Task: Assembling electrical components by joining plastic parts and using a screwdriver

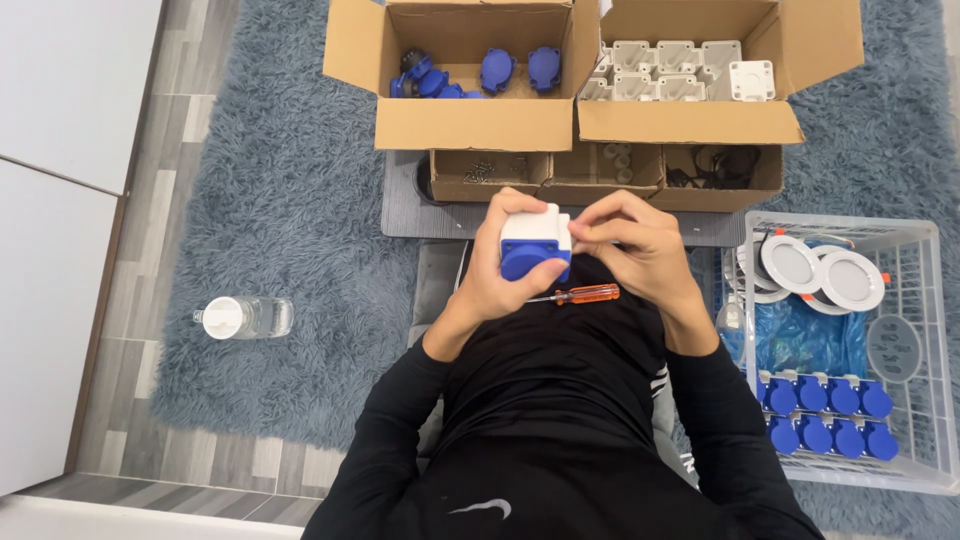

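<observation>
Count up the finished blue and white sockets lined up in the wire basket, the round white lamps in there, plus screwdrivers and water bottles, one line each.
Blue and white sockets in the wire basket: 8
Round white lamps: at least 3, stacked and partly hidden
Screwdrivers: 1
Water bottles: 1
Total: 13

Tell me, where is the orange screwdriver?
The orange screwdriver lies on the person's black lap, just below the blue-and-white socket held in both hands.
</observation>
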